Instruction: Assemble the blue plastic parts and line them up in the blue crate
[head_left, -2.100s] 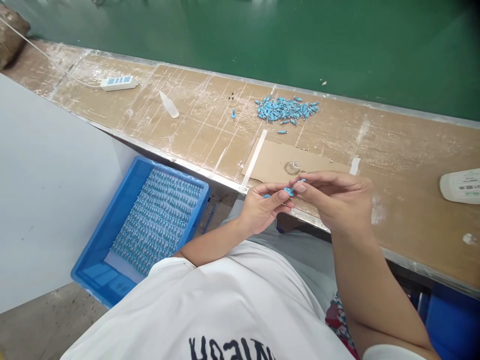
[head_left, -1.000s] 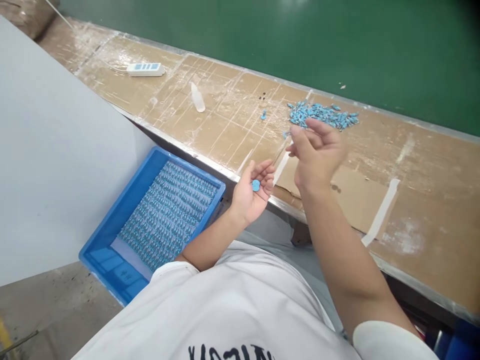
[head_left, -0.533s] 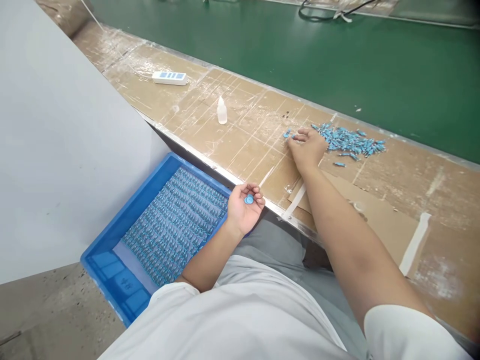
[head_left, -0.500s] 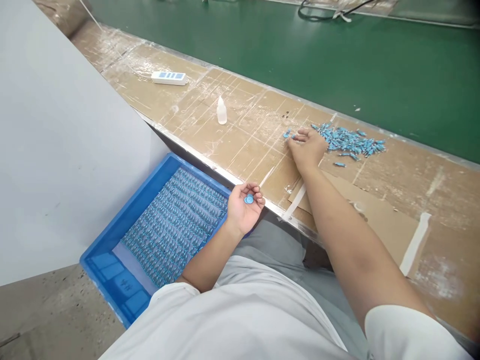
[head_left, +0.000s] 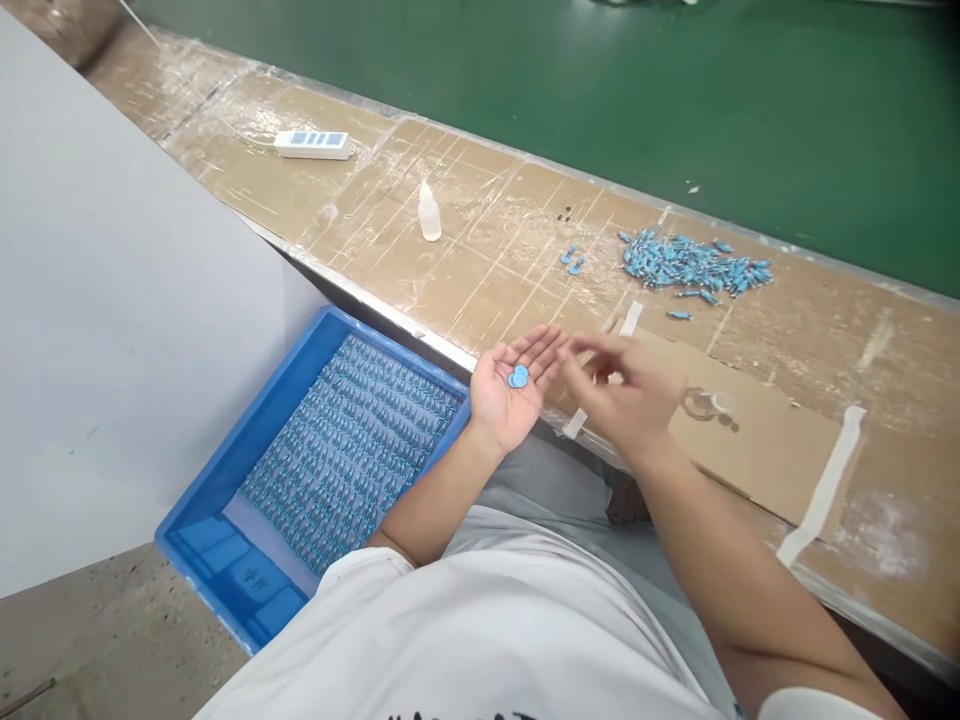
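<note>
My left hand (head_left: pixel 517 390) is palm up at the table's front edge, its fingers stretched out. A few small round blue discs (head_left: pixel 518 376) lie in that palm. Just right of its fingertips is my right hand (head_left: pixel 622 385), smeared by motion; its fingers look bent, and whether anything is between them cannot be made out. Beyond the hands, two small blue pieces (head_left: pixel 575 265) lie side by side on the table. To their right spreads a loose heap of small blue parts (head_left: pixel 686 262) with light-coloured ends.
A white dropper bottle (head_left: pixel 430 215) stands left of the blue pieces, and a white power strip (head_left: pixel 313 145) lies farther left. Taped cardboard (head_left: pixel 780 440) covers the right front. Below the table edge sits a blue tray (head_left: pixel 196 520) with rows of small parts.
My right hand has come back from the blue pieces beside the heap towards my left hand. My left fingers have straightened, and the discs stay in the palm. The view has shifted slightly.
</note>
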